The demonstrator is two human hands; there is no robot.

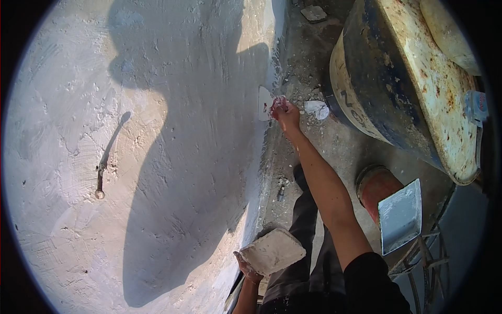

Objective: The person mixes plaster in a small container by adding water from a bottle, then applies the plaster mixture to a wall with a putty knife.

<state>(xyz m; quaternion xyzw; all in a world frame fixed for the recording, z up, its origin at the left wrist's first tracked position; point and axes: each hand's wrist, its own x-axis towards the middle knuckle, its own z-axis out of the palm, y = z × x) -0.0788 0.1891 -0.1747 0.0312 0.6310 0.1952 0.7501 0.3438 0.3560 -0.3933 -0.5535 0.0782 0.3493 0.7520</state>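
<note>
My right hand (287,116) is closed round the red, plaster-smeared handle of a scraper (265,104). Its broad pale blade lies against the lower edge of the plastered wall (198,172), close to where wall meets floor. Nearer my body, my left hand (249,269) grips one edge of a shallow rectangular tray (274,252) coated with dried plaster. Some of its fingers are hidden beneath the tray. My shadow covers much of the wall, whose surface is rough and streaked.
A large rusty-topped drum (366,78) stands at right, with a plastic bottle (477,108) on it. Below it are a reddish bucket (377,191) and a second plaster-stained tray (401,217). A metal peg (99,192) juts from the wall. White crumpled scrap (317,109) and debris litter the floor.
</note>
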